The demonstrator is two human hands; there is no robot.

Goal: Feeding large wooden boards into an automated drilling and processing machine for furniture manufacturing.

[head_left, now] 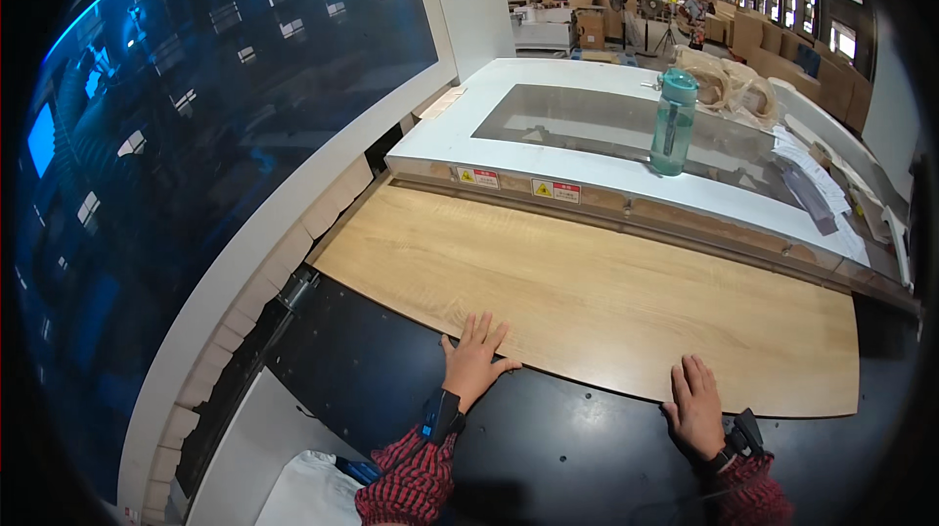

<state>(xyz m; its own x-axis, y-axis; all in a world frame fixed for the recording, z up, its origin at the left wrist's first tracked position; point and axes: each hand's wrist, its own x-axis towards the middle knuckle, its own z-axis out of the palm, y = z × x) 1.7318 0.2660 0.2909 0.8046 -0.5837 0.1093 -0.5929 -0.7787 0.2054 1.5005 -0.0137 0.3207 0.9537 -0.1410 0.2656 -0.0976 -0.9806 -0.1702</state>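
Observation:
A long wood-grain board (587, 281) lies flat on a black machine table (548, 438), its far edge up against the white machine housing. My left hand (474, 360) rests on the board's near edge left of its middle, fingers spread on the surface. Further right, my right hand (695, 406) lies over the same near edge with its fingers stretched out flat, close together. Neither hand wraps round anything; both touch the board. Each wrist wears a black strapped device, below which show red-and-black checked sleeves.
The white machine cover (450, 135) with a dark window stands behind the board. On it are a teal water bottle (673, 130), papers (817, 179) and clear plastic wrap (729, 86). A large blue-tinted panel (225, 105) rises at left. Far back, a person (696, 17) stands among stacked boards.

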